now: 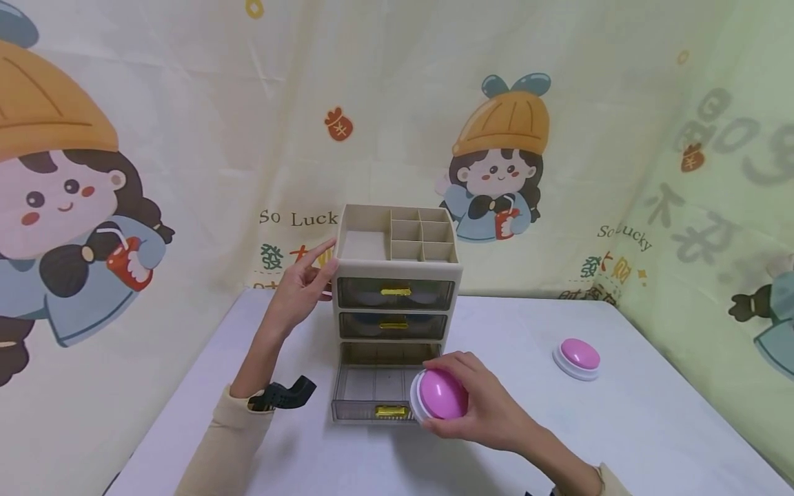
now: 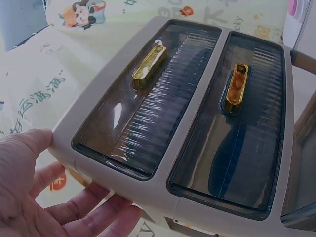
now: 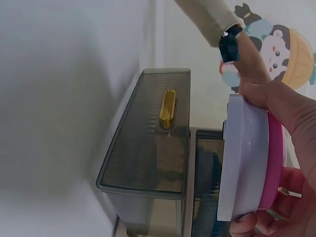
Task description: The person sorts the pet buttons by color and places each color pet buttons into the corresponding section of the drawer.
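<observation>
A cream desktop drawer organizer [image 1: 397, 271] stands on the table, its lowest smoky clear drawer [image 1: 366, 382] pulled out and its upper two drawers closed. My left hand [image 1: 300, 289] rests against the organizer's left side near the top, fingers extended along the wall and thumb at the front edge [image 2: 61, 133]. In front of the open drawer, my right hand [image 1: 480, 399] grips a round pink-and-white push button [image 1: 443, 394] by its rim. The right wrist view shows the button's white base [image 3: 244, 158] turned toward the drawer, thumb on one side and fingertips on the other.
Another pink-and-white push button [image 1: 579, 355] lies on the table [image 1: 515, 337] to the right. The organizer's top has a divided tray [image 1: 366, 244]. Gold handles [image 1: 395, 291] stick out from the drawer fronts. A patterned cloth [image 1: 397, 138] hangs behind the table.
</observation>
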A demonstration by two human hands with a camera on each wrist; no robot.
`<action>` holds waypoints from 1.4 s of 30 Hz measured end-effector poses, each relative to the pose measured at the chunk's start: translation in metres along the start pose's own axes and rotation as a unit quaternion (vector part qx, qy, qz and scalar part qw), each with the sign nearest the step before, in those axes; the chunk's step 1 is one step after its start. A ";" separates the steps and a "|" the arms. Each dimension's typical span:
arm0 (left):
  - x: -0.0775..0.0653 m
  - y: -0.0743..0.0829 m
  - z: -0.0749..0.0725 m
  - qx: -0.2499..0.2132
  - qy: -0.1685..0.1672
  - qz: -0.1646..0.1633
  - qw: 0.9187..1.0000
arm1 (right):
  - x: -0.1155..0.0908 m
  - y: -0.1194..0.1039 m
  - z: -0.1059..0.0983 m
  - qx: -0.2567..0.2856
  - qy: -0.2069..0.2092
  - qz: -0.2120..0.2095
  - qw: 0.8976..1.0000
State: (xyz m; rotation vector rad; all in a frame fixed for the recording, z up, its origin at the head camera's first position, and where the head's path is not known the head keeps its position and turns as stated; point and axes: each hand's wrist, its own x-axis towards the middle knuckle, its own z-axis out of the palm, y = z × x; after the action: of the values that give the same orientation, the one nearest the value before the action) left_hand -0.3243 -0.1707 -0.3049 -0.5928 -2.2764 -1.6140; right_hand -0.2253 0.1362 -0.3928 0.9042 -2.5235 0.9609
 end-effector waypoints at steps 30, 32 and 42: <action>0.006 -0.007 -0.004 -0.011 -0.010 0.004 1.000 | 0.065 0.001 0.028 0.114 -0.073 0.097 0.986; 0.006 -0.008 -0.004 -0.013 -0.011 0.006 1.000 | 0.067 0.000 0.030 0.121 -0.074 0.105 0.984; 0.006 -0.009 -0.003 -0.012 -0.008 0.007 1.000 | 0.076 -0.001 0.042 0.110 -0.079 0.105 0.985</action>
State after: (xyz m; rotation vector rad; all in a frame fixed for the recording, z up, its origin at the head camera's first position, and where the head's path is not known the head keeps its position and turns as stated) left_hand -0.3344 -0.1753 -0.3082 -0.6286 -2.2610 -1.6383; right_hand -0.2846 0.0729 -0.3881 0.8134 -2.7277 1.3018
